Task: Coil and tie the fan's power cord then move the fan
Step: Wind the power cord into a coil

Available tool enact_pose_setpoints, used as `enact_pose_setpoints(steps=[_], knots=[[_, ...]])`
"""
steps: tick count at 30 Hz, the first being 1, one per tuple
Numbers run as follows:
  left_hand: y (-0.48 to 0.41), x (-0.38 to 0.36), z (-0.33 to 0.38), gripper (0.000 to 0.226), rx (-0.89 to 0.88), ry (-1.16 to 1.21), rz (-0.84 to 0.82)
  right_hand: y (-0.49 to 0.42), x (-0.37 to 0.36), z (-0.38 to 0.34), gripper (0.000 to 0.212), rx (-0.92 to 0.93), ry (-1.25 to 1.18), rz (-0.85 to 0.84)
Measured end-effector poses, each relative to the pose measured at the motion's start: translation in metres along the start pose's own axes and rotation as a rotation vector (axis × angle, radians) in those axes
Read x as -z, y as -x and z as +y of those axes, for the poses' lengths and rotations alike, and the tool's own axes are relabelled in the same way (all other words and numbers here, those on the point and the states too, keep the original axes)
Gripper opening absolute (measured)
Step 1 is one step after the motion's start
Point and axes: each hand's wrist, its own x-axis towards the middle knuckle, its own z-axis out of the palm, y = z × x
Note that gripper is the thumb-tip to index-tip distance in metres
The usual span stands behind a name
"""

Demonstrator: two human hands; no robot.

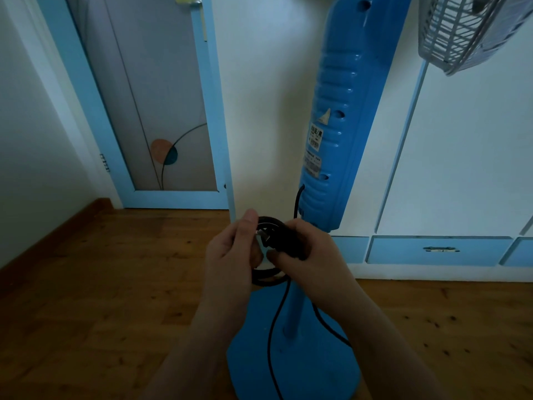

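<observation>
A blue pedestal fan (334, 116) stands on the wooden floor, its flat base (259, 368) right below my arms and its white grille (467, 33) at the top right. The black power cord (272, 327) leaves the back of the column, drops to the base and rises into a small coil (266, 277) held in front of the pole. My left hand (230, 255) grips the coil's left side. My right hand (311, 252) is closed on the black plug (275, 241), whose metal prongs point left across the coil.
A white wardrobe with blue drawers (438, 251) stands close behind the fan on the right. A blue-framed door (150, 111) is at the back left. Wooden floor (101, 298) stretches to the left of the fan's base.
</observation>
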Motion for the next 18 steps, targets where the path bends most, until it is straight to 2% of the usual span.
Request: enact_pose_setpoints(steps=[2,5,9,11,13,15,18], knots=[[-0.001,0.001,0.001,0.049,0.004,0.060,0.039,0.000,0.000,0.001,0.017,-0.095,-0.188,-0.030],[-0.001,0.002,-0.001,0.049,0.002,0.122,0.087,0.000,-0.004,-0.001,0.015,-0.136,-0.386,-0.062],[-0.004,-0.002,-0.012,0.050,0.059,0.267,0.074,-0.004,-0.005,-0.004,0.035,-0.144,-0.514,-0.003],[-0.003,0.001,-0.022,0.049,0.113,0.284,0.012,-0.003,-0.001,-0.006,0.030,-0.099,-0.543,0.027],[-0.004,0.008,-0.027,0.044,0.154,0.200,-0.083,-0.001,0.004,-0.008,0.019,-0.067,-0.472,0.065],[-0.013,0.010,-0.025,0.036,0.190,0.061,-0.136,0.001,0.005,-0.007,0.022,-0.055,-0.228,0.111],[-0.019,0.007,-0.014,0.035,0.224,-0.285,-0.199,0.002,0.002,-0.005,0.013,0.036,0.065,0.142]])
